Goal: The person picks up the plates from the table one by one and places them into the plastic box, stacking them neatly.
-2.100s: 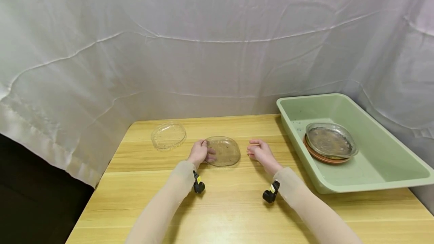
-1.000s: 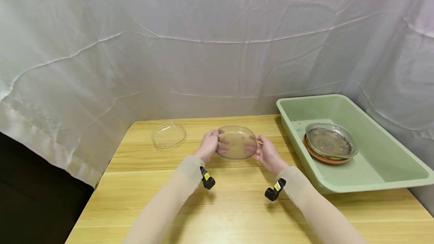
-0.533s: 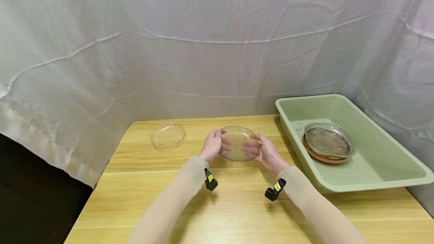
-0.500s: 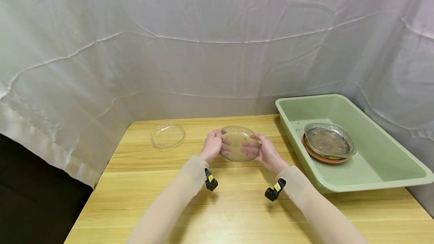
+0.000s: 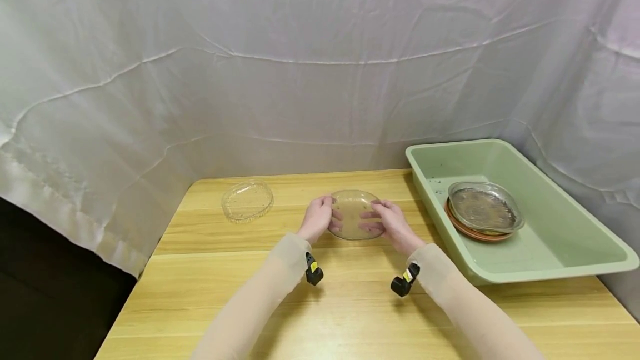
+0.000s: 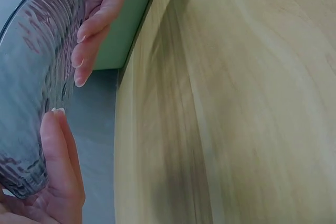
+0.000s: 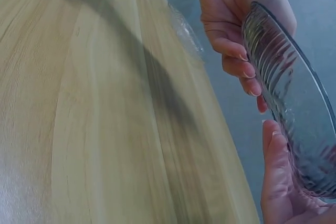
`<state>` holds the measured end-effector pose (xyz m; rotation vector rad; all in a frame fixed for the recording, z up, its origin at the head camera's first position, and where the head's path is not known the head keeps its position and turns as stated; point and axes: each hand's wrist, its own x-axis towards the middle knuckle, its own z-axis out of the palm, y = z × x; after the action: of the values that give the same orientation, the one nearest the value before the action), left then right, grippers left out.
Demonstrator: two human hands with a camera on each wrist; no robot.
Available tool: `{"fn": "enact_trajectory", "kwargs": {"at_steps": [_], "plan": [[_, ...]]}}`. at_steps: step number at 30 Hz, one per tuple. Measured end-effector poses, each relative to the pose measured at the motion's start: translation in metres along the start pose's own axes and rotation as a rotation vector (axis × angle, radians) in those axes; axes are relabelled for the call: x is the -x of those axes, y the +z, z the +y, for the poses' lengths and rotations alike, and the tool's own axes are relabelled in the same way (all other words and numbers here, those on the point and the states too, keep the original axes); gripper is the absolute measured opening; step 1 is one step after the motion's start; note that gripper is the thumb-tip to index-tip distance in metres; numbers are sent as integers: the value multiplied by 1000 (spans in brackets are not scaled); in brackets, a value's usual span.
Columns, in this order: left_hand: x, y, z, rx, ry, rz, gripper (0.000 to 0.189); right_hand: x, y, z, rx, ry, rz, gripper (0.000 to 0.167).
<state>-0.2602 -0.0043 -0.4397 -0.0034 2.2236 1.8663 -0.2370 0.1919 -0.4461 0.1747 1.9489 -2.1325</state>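
Note:
A smoky clear glass dish point(image 5: 352, 215), oval with rounded corners, is held above the table between both hands. Its ribbed side wall point(image 6: 58, 51) shows in the left wrist view. My left hand point(image 5: 317, 218) grips the left end, thumb at the rim and fingers spread beneath, visible through the glass. At the opposite end my right hand point(image 5: 392, 225) holds it the same way, fingers under the bottom point(image 7: 294, 124). A second clear oval dish point(image 5: 247, 201) with a fluted edge lies on the table's far left.
On the right stands a large green tub point(image 5: 550, 238). Inside it another glass dish point(image 5: 485, 206) sits stacked on a reddish-brown round dish point(image 5: 467, 229). The wooden table point(image 5: 340, 310) is bounded by a grey curtain point(image 5: 300, 99) behind and at the sides.
The glass dish has risen off the table and shifted right. My right hand, apart from it at first, now holds its right end. Lately the dish has tilted and lowered slightly.

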Motion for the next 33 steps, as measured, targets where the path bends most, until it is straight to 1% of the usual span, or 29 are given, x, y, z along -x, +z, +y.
{"fn": "enact_trajectory", "kwargs": {"at_steps": [5,12,20,24,29,33], "plan": [[3,0,-1,-9,2,-26,46,-1,-2,2,75,-2,27,47],[4,-3,-3,-122,13,-19,47,-3,-3,7,108,-18,46,44],[1,-8,-7,-175,27,-58,48,-4,-3,10,154,-26,52,35],[-1,-12,-9,-183,24,-66,51,-4,-3,10,164,-21,58,35],[1,-17,-11,-174,28,-74,53,-2,-3,9,171,-15,53,36],[0,-20,-12,-164,30,-61,54,1,-4,7,177,-16,48,37]]}}
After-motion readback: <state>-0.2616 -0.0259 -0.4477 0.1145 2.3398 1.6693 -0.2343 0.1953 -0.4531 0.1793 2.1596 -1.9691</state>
